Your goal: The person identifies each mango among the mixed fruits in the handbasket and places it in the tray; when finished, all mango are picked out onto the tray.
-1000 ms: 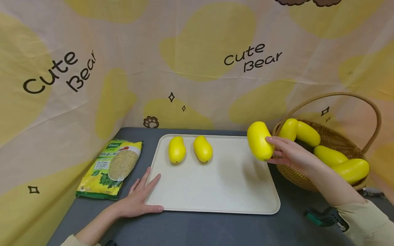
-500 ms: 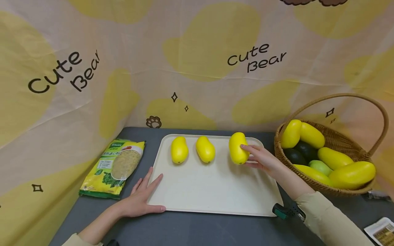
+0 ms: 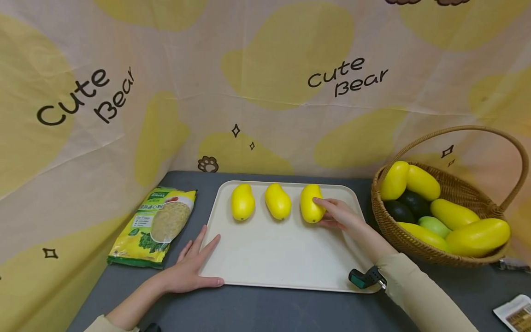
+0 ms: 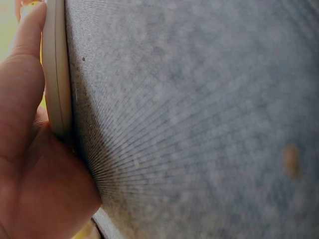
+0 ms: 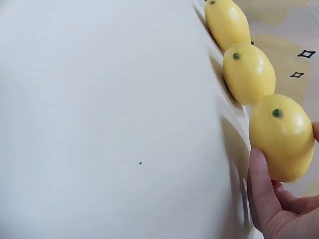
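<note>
My right hand (image 3: 338, 214) holds a yellow mango (image 3: 311, 204) between thumb and fingers, at the back of the cream tray (image 3: 265, 258). Two more mangoes, a middle one (image 3: 278, 201) and a left one (image 3: 242, 202), lie beside it in a row. In the right wrist view the held mango (image 5: 281, 139) shows its green stem end, with fingertips along its side. My left hand (image 3: 186, 269) rests with spread fingers over the tray's left edge, thumb at the front corner. The left wrist view shows that hand (image 4: 45, 189) against the tray rim (image 4: 57, 74).
A wicker basket (image 3: 386, 221) with a tall handle stands at right, holding several yellow mangoes, dark avocado-like fruits (image 3: 400, 212) and a green fruit (image 3: 433, 226). A yellow Knorr bag (image 3: 153, 226) lies left of the tray. A small packet (image 3: 516, 313) lies at far right.
My right hand has carried the mango left from beside the basket and lowered it to the tray, right of the other two. The left hand has stayed at the tray's edge.
</note>
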Tool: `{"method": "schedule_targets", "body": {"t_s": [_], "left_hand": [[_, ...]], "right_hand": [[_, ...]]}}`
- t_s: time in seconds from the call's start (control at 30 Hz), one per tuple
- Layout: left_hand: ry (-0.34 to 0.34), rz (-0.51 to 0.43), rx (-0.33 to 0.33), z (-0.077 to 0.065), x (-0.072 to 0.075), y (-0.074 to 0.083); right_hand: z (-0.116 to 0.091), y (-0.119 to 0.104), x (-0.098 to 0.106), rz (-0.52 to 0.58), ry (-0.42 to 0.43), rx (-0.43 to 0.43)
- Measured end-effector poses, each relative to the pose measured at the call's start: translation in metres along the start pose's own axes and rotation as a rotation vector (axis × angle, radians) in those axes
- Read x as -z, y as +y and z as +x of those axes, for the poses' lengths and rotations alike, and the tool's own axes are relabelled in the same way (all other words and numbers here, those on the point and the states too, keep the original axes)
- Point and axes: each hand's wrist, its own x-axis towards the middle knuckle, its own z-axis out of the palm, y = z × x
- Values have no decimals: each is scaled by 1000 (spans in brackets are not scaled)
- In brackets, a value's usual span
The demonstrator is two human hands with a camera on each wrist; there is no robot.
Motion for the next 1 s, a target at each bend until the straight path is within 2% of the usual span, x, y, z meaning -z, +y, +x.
{"method": "schedule_targets", "body": {"t_s": [0.23, 0.5, 1.0], "left_hand": [[-9, -2, 8, 0, 2, 2], [-10, -2, 11, 0, 1, 1], [-13, -8, 11, 0, 1, 0]], "right_hand": [[5, 1, -2, -17, 24, 4], [12, 2, -6, -98, 81, -20], [13, 0, -9, -176, 105, -25]]}}
